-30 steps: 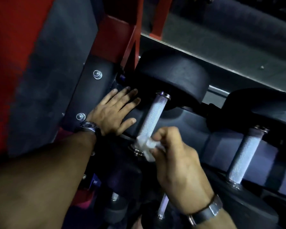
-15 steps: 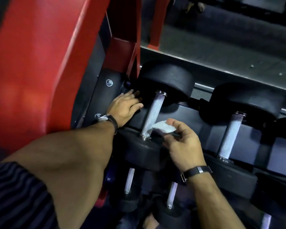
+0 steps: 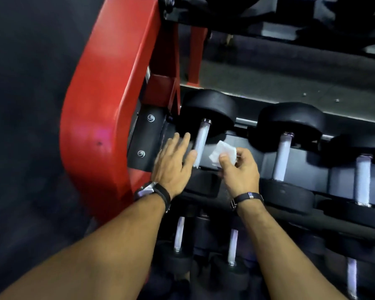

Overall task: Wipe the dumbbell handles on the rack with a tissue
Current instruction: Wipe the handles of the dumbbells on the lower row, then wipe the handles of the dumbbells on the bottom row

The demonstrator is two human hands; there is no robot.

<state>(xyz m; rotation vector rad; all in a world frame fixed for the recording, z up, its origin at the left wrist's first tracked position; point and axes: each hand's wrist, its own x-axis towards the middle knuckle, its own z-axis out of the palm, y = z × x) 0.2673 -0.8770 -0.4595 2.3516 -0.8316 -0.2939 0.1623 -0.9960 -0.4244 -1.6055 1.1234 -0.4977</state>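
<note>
Hands reach down to a gym rack: we see our right hand (image 3: 240, 172) pinching a crumpled white tissue (image 3: 222, 153) between thumb and fingers (image 3: 223, 158), just right of the nearest dumbbell handle (image 3: 200, 144) and not clearly touching it. Our left hand (image 3: 173, 163) lies flat, fingers straight and relaxed, grasping nothing, its thumb right beside the handle's lower end. A second handle (image 3: 283, 156) stands well to the right of the tissue, and a third (image 3: 363, 180) beyond it.

We judge the small, wadded tissue could tear or shed on the rough grip, or skim only one side of the bar if it is not wrapped round. It could also slip from so light a pinch.

Motion blurs the handles, so their texture is unclear. The left palm hides the surface under it. Lower dumbbells (image 3: 233, 245) sit in shadow, and the rack's red frame (image 3: 108, 105) runs out of view above.
</note>
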